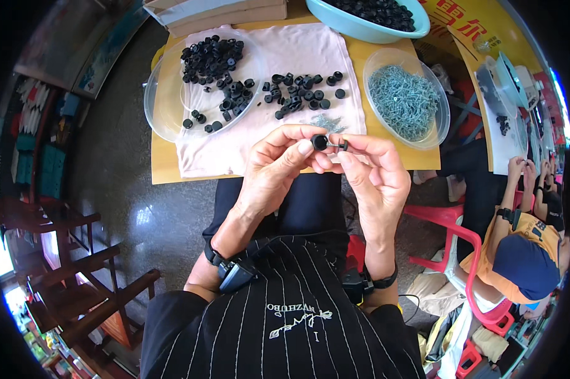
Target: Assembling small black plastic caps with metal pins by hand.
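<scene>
Above the near edge of the cloth, my left hand point(273, 158) pinches a round, hollow black plastic cap point(320, 142) between thumb and fingers. Close beside it, the fingers of my right hand point(378, 174) are closed on a small black plastic piece point(342, 146). A thin silvery screw point(332, 145) spans the short gap between the two parts; how far it reaches into either one is hidden. Just beyond my fingers lies a small pile of loose screws point(326, 122). Several more black caps point(294, 95) are scattered on the pink cloth point(200, 151).
A clear round lid point(162, 117) with heaped black parts is at the left. At the right stands a clear tub point(442, 120) of screws. A pale blue basin point(335, 26) and a cardboard box point(222, 16) sit at the far edge. A person point(528, 252) works at another table on the right.
</scene>
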Motion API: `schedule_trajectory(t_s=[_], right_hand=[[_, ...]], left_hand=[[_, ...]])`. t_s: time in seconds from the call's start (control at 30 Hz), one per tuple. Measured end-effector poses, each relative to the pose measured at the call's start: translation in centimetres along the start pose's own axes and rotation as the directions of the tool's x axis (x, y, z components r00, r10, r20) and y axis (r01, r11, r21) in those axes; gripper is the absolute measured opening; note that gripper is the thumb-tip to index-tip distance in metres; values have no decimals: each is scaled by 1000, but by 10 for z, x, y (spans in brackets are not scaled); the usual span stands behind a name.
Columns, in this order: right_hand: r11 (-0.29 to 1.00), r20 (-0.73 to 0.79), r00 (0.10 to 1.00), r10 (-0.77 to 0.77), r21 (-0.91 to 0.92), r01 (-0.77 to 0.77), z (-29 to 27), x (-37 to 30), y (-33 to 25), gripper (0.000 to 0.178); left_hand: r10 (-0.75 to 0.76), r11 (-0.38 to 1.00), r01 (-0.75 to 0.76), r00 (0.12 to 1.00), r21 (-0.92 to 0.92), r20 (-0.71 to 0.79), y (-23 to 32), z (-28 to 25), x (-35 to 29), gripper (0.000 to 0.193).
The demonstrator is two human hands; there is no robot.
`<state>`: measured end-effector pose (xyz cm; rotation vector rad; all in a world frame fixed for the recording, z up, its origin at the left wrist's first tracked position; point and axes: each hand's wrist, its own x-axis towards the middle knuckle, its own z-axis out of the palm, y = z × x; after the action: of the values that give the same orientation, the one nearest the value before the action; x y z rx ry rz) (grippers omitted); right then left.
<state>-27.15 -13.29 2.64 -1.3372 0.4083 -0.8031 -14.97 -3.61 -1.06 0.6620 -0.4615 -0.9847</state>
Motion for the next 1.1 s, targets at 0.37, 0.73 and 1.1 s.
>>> schedule_trajectory(t_s=[0.37, 0.73, 1.1], right_hand=[[920, 78, 987, -137, -359, 156, 4, 7, -12, 18], [899, 88, 980, -177, -390, 198, -4, 4, -2, 22], [843, 125, 966, -226, -472, 258, -9, 5, 2, 25]], left_hand=[[-11, 998, 13, 1000, 62, -25, -1, -2, 2, 27], [18, 979, -16, 1000, 202, -5, 4, 2, 0, 25], [104, 946, -95, 994, 311, -14, -2, -2, 2, 25]])
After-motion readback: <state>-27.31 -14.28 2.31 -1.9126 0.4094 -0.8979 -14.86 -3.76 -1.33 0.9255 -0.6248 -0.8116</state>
